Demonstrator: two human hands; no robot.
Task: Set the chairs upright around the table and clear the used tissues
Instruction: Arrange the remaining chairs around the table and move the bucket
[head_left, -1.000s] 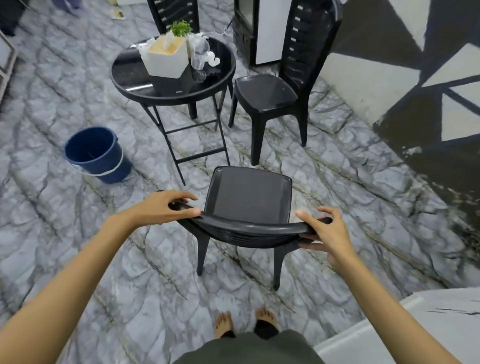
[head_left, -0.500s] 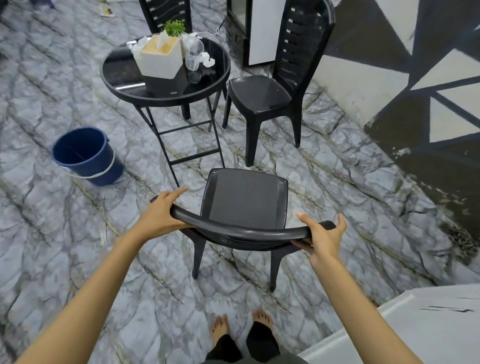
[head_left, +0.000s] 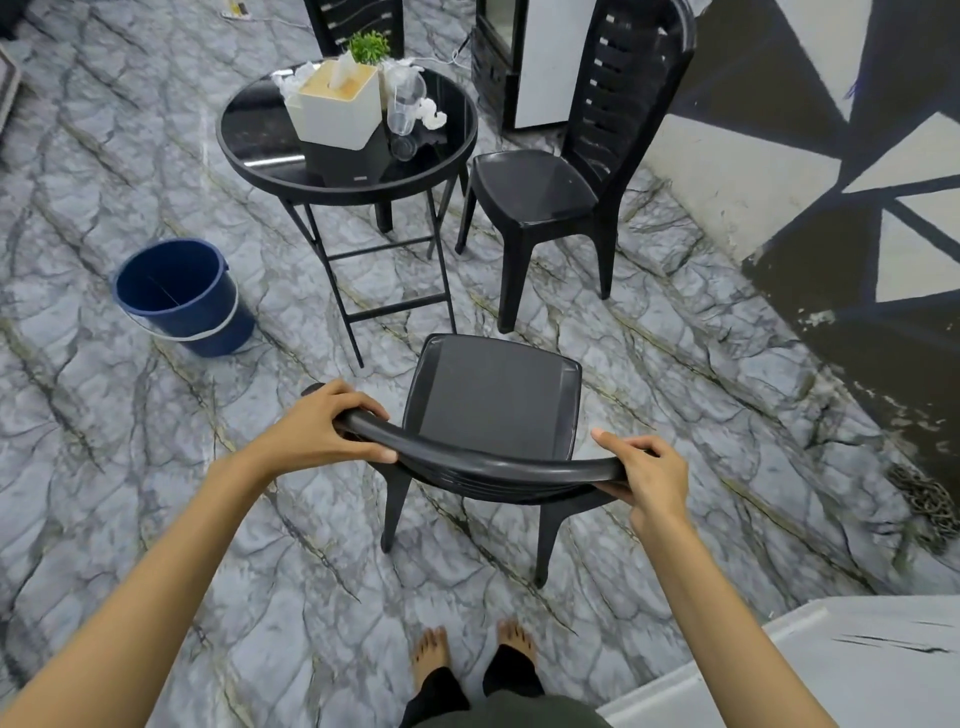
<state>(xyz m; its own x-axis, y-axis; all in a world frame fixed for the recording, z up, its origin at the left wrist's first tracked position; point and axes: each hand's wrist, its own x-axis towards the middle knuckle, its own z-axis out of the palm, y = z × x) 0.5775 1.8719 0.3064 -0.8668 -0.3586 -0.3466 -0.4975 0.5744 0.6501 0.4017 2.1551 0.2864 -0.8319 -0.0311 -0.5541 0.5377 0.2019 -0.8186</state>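
A black plastic chair (head_left: 496, 400) stands upright in front of me, facing the round black table (head_left: 260, 135). My left hand (head_left: 322, 428) grips the left end of its curved top rail. My right hand (head_left: 647, 473) grips the right end. A second black chair (head_left: 540, 187) stands upright at the table's right, and a third chair's back (head_left: 358, 21) shows behind the table. Crumpled white tissues (head_left: 432, 115) lie on the table by a clear cup (head_left: 402, 111), with more tissue (head_left: 291, 80) left of the white tissue box (head_left: 337, 106).
A blue bucket (head_left: 179, 293) stands on the marble floor left of the table. A black-and-white wall runs along the right. A white slab (head_left: 857, 665) fills the lower right corner. My bare feet (head_left: 467, 644) are behind the near chair. A chain (head_left: 922, 499) lies by the wall.
The near chair has shifted forward toward the table, now close to its legs. Both hands have closed tighter round the top rail.
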